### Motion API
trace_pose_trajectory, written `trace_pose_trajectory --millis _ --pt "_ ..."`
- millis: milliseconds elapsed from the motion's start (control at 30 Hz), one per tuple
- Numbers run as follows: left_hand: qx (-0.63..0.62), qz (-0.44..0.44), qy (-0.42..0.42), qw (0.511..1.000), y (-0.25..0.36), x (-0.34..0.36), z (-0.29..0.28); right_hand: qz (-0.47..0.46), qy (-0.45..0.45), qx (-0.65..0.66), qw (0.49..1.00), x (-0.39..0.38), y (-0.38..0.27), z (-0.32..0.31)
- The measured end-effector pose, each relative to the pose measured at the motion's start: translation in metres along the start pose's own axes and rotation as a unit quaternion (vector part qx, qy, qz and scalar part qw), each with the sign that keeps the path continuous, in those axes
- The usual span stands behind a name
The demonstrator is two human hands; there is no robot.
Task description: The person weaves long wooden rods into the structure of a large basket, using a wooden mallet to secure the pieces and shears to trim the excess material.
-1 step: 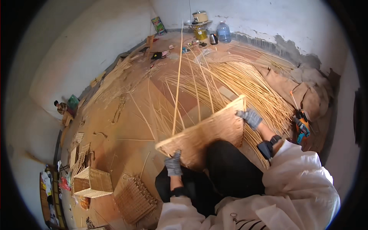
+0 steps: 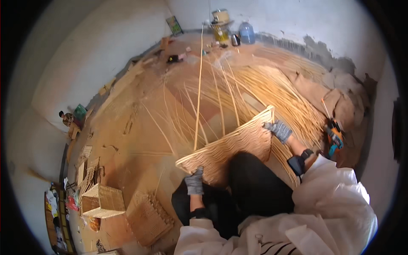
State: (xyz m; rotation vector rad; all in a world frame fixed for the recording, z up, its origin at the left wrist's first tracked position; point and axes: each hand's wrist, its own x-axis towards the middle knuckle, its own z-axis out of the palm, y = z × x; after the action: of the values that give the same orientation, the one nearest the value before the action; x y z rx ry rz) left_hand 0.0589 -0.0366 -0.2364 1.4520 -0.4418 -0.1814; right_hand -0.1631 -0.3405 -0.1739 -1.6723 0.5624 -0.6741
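Note:
A woven wicker panel (image 2: 231,146) leans tilted against my knees, its upper edge rising toward the right. Long pale canes (image 2: 199,91) stand up past that edge and spread over the floor beyond. My left hand (image 2: 194,182), in a grey glove, has its fingers closed on the panel's lower left corner. At the right end my right hand (image 2: 279,130), gloved alike, grips the side edge. The panel's lower part is partly hidden behind my black-trousered knees.
Loose canes (image 2: 272,91) lie heaped ahead on the right, beside brown sacking (image 2: 340,102) and a cordless drill (image 2: 334,142). A wicker box (image 2: 103,202) and another woven piece (image 2: 149,219) rest at left. Near the far wall stands a water bottle (image 2: 246,33). A person (image 2: 68,119) is far left.
The wicker panel and its upright canes have shifted slightly right, both hands moving with them. My grip looks the same.

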Motion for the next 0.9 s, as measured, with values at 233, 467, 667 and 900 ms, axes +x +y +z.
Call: trace_pose_trajectory --millis 233,467,667,900 --pt "-0.067 -0.102 0.047 0.991 0.018 -0.056 0.036 0.047 0.127 -0.063 0.989 -0.040 0.011 -0.003" --pt "-0.098 -0.093 0.050 0.990 0.018 -0.045 0.034 -0.011 0.125 0.079 0.989 -0.013 -0.032 -0.002" --pt "-0.194 0.029 0.152 0.969 0.219 0.000 0.001 -0.407 -0.026 -0.040 0.912 0.037 -0.208 0.007" --pt "-0.323 0.226 0.130 0.910 0.213 0.012 -0.056 -0.121 -0.059 -0.245 0.960 0.008 -0.206 0.014"
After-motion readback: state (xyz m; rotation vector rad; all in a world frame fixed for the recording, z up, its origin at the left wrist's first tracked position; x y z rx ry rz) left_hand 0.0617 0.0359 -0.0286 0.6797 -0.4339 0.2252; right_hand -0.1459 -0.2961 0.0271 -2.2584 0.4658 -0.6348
